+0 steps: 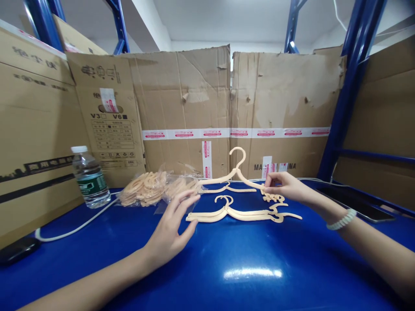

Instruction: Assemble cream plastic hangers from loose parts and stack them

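Note:
My right hand [283,185] pinches the right end of a pale wooden-looking hanger [238,172], which is raised with its hook pointing up. Its left end comes close to the fingertips of my left hand [170,226]; I cannot tell if they touch. That hand is open, fingers spread, beside the left ends of two similar hangers [210,216] lying together on the blue table [207,263]. Behind the raised one lies another hanger [241,190]. Small curved pieces of the same pale colour [274,198] rest below my right hand, and others [278,216] by the hangers' right ends.
Clear plastic bags [145,188] of pale pieces lie at the back left, beside a water bottle [90,177]. A white cable [78,226] runs past a black object [19,250]. A dark flat device [356,203] lies at right. Cardboard sheets [184,95] wall the back.

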The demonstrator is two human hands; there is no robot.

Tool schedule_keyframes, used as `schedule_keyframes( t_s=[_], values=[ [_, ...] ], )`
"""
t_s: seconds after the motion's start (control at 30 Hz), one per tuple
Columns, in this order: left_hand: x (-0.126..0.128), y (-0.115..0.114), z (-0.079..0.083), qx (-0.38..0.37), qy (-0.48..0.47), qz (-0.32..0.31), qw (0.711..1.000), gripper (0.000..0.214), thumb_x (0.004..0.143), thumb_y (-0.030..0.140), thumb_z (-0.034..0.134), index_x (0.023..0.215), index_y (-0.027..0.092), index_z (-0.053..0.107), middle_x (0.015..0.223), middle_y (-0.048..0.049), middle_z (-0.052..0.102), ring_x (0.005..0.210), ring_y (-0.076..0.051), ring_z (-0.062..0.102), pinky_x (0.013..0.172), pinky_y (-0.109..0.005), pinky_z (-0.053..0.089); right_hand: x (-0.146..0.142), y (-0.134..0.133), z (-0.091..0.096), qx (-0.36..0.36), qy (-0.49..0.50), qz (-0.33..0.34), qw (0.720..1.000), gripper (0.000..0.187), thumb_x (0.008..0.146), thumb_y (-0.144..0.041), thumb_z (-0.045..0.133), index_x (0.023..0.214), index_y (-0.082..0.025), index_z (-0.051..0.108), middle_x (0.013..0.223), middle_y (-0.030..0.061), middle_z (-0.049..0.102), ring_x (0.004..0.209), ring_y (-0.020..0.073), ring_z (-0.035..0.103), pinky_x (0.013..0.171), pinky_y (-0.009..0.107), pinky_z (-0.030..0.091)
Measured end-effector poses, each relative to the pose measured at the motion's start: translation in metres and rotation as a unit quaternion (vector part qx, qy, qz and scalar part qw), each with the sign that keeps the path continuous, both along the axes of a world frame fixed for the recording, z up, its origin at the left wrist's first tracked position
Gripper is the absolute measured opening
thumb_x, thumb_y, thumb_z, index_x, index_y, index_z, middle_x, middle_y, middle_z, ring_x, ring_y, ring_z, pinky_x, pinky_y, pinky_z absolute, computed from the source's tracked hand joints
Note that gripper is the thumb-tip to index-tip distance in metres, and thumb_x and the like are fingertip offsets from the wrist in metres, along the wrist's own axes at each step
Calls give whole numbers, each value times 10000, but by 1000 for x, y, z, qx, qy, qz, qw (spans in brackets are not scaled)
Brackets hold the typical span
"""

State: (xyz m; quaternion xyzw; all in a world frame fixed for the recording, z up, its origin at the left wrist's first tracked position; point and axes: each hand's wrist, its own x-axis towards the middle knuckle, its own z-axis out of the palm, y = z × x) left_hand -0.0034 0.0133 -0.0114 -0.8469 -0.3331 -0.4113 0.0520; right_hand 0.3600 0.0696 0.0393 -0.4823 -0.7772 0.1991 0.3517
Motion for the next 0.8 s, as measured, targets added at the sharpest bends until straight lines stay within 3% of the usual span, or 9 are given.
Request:
schedule_keyframes(
  t_s=[0.1,0.27,0.37,0.53,0.6,0.67,0.73,0.8],
  values=[
    [0,0,1,9,-26,13,1000,484,926,199,489,1389,247,357,1384,-102,420,1291,-248,412,1084,-433,359,-20,-13,-3,-27,-4,52,998,195,683,-336,670,654,-175,563,657,21,610,625,158,567,587,271,447],
    [-1,4,-7,-84,13,-51,995,407,956,224,460,1357,253,396,1094,-52,596,904,-165,596,859,-315,507,-40,-24,-15,-43,-26,94,994,169,705,-297,648,650,-172,549,642,12,590,598,144,544,559,259,428],
    [-2,7,-11,-105,44,-73,991,318,973,212,413,1281,234,488,1072,-59,613,944,-182,598,847,-313,501,-43,-28,-13,-48,-58,103,992,180,708,-310,659,657,-168,562,674,26,619,626,153,570,573,262,447],
    [-4,8,-10,-128,66,-84,986,299,998,220,355,1254,232,510,1091,-68,610,989,-200,587,861,-323,487,-24,-24,8,-87,-60,146,984,238,786,-388,629,802,-151,627,816,61,681,743,170,625,668,272,494],
    [-4,9,-10,-132,65,-84,985,296,998,233,360,1251,242,513,1088,-61,614,983,-199,593,850,-310,492,-4,-14,13,-51,-46,103,992,279,826,-410,577,875,-141,631,871,78,696,806,189,645,727,293,508],
    [-4,10,-9,-139,70,-88,984,305,998,236,362,1261,257,514,1108,-53,616,1000,-198,596,861,-303,493,17,-1,13,20,-104,14,994,246,850,-366,531,860,-145,639,854,79,703,809,198,654,737,296,507],
    [-3,10,-9,-146,77,-91,982,323,999,229,356,1283,277,502,1127,-45,614,1019,-196,593,876,-302,491,36,11,8,65,-182,-66,979,162,810,-246,544,817,-140,666,818,92,708,782,218,656,731,315,500],
    [-3,9,-9,-154,83,-93,980,343,1001,221,346,1309,290,480,1157,-44,604,1053,-198,581,903,-311,483,47,20,2,64,-222,-85,969,136,737,-141,568,788,-139,694,804,97,718,766,230,659,723,320,496]
  ],
)
